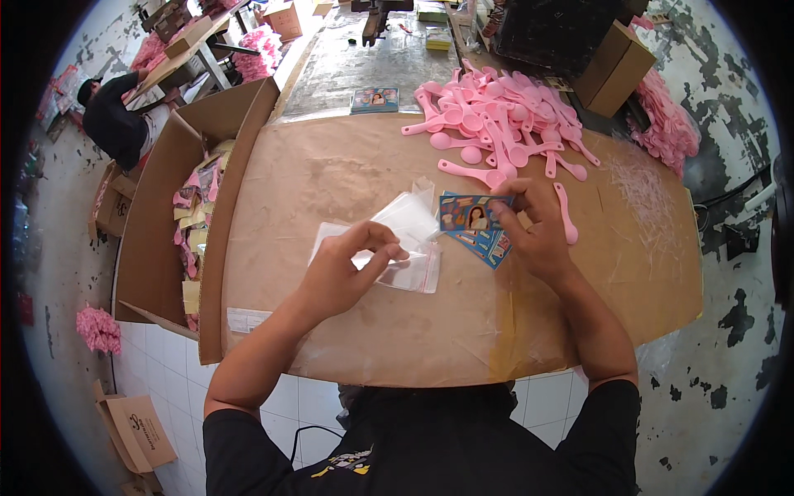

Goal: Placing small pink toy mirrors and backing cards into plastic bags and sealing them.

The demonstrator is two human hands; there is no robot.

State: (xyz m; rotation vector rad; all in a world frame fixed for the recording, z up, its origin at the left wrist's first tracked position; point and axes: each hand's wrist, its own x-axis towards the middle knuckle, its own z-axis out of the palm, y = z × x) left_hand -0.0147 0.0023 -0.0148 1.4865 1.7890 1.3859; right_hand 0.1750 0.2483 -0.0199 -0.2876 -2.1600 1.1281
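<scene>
My left hand (347, 263) is closed in a pinch at a clear plastic bag (405, 217), whose film fans out toward the middle of the table. Beneath that hand lies a stack of clear plastic bags (419, 278). Between the thumb and fingers of my right hand (536, 227) is a blue printed card (463, 212), tilted up beside the bag but apart from my left hand. More blue cards (490, 250) rest on the cardboard just under it. A pink measuring spoon (566, 213) lies to the right of my right hand.
A heap of pink spoons (496, 107) covers the far right of the cardboard-topped table (331, 347). Another card stack (375, 100) sits at the back. On the left stands a large open carton (217, 240) with packed spoons inside. A co-worker (120, 112) sits at far left.
</scene>
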